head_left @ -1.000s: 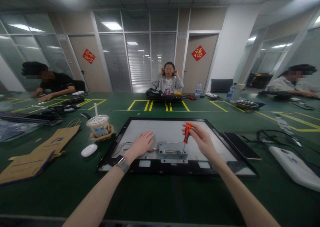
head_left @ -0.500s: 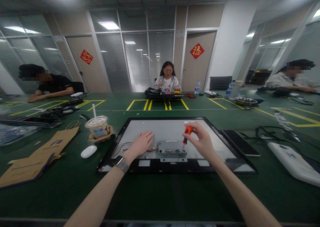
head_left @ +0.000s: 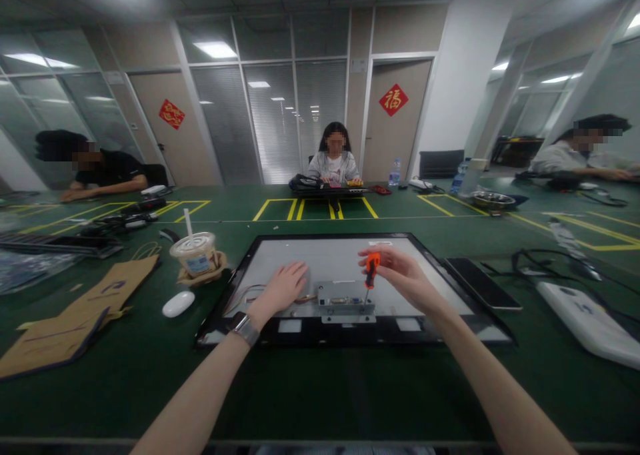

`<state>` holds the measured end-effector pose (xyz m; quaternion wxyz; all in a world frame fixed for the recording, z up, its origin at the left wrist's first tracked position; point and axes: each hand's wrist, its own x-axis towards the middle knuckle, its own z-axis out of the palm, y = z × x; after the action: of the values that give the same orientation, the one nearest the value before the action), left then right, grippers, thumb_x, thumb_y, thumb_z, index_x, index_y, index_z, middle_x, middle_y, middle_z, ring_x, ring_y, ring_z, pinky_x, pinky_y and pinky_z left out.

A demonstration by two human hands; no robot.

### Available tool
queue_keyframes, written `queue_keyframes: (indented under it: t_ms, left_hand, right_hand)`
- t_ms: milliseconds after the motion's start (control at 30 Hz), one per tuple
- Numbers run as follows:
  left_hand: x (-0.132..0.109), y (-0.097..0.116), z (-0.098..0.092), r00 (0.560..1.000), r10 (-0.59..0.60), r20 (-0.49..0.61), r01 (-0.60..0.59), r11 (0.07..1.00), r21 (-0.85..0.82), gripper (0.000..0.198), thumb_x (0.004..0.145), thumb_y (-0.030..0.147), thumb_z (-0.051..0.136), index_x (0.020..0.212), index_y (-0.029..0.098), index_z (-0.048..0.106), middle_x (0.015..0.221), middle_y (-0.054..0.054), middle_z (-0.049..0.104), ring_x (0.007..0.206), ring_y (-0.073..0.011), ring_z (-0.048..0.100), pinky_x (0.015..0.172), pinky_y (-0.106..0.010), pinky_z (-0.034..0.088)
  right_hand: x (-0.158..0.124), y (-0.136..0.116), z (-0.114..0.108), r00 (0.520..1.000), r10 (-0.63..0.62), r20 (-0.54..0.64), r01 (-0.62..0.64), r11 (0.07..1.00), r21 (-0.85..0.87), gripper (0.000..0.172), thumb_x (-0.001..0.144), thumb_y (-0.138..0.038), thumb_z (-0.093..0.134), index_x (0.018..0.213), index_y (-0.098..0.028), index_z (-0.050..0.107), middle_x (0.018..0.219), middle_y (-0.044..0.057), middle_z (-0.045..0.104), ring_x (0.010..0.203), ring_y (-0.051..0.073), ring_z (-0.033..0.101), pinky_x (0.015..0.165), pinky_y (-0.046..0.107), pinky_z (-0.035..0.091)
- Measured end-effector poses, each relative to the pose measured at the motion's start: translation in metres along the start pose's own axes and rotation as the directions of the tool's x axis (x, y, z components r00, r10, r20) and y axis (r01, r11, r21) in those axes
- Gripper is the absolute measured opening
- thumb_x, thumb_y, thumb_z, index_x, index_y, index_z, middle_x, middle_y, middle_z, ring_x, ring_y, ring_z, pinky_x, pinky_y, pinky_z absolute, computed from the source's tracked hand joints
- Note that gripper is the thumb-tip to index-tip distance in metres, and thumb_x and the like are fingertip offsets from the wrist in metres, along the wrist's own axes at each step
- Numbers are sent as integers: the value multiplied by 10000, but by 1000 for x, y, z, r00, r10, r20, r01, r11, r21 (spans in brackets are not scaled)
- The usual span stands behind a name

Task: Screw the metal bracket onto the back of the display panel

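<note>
A flat display panel with a black frame and a pale back lies on the table in front of me. Near its front edge sits a grey metal bracket with connector ports. My right hand grips the orange and black handle of a screwdriver, held upright with its tip at the bracket's right end. Spread flat on the panel, left of the bracket, is my left hand, with thin wires running beside it. A watch is on my left wrist.
Left of the panel are a lidded drink cup, a white oval case and a brown paper bag. On the right lie a black phone, a white device and cables. Three people sit around the table.
My right hand has turned slightly around the screwdriver handle, and its fingers have shifted. The screwdriver tip stays at the bracket's right end. My left hand has hardly moved.
</note>
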<state>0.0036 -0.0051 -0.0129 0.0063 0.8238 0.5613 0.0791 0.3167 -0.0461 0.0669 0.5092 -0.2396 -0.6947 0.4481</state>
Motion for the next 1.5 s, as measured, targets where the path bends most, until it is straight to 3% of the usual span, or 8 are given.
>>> queue_keyframes:
  t_ms: [267,500,633,733,867,1067,1267,1500]
  left_hand:
    - [0,-2,3,1000,-5,-3,5,1000,-7,485,1046,317,316,1498,202,450,1595,-93,407,1490,-255,352,1218,-497,275]
    - [0,-1,1,1000,0,4,0,1000,5,485,1048,320,306,1493,194,454,1589,-105,415,1478,-255,373,1212,-493,285]
    - [-1,0,0,1000,-1,6,1,1000,2,489,1047,320,305,1499,196,445,1590,-110,412,1488,-257,356,1212,-510,284]
    - [-1,0,1,1000,-2,7,2,1000,-1,493,1047,319,305,1503,190,440,1593,-114,405,1489,-260,353,1209,-512,289]
    - [0,0,2,1000,-5,2,5,1000,-3,490,1048,315,303,1499,190,448,1595,-114,400,1485,-265,360,1206,-514,296]
    - [0,-2,4,1000,-1,-7,1,1000,2,483,1048,319,311,1492,195,455,1594,-112,404,1481,-264,369,1209,-511,290]
    - [-1,0,2,1000,-6,1,6,1000,4,487,1052,333,298,1498,204,446,1591,-107,412,1481,-266,369,1203,-514,302]
    - [-1,2,-1,1000,-7,15,7,1000,0,493,1053,332,297,1503,193,440,1599,-103,399,1486,-259,360,1214,-500,285]
  right_hand:
    - [3,5,4,963,-177,-205,124,960,-251,256,754,-406,825,962,-273,757,964,50,668,861,209,673,838,399,611]
    - [1,3,-4,997,-13,-72,5,994,-109,371,886,-437,686,1216,-269,710,1048,84,725,999,250,694,871,449,601]
    - [3,6,-3,965,-145,-220,83,960,-268,301,759,-430,807,1015,-275,780,970,58,703,856,218,676,847,427,598]
    - [2,6,0,947,-219,-235,132,932,-338,224,809,-434,762,976,-287,790,1007,69,695,934,236,669,871,420,583]
    - [0,5,1,977,-131,-166,95,973,-209,285,947,-438,585,1110,-282,760,1115,81,721,1002,250,698,886,439,586]
    - [1,11,-4,958,-147,-245,87,967,-239,184,840,-384,732,979,-273,778,990,59,716,896,223,691,798,382,604]
    - [2,12,-8,991,-40,-130,26,994,-103,351,910,-437,648,1215,-276,708,1100,82,740,968,246,719,903,477,597]
    - [2,12,-7,960,-161,-228,82,944,-318,272,795,-410,780,1028,-272,777,1000,63,705,873,217,691,837,404,611]
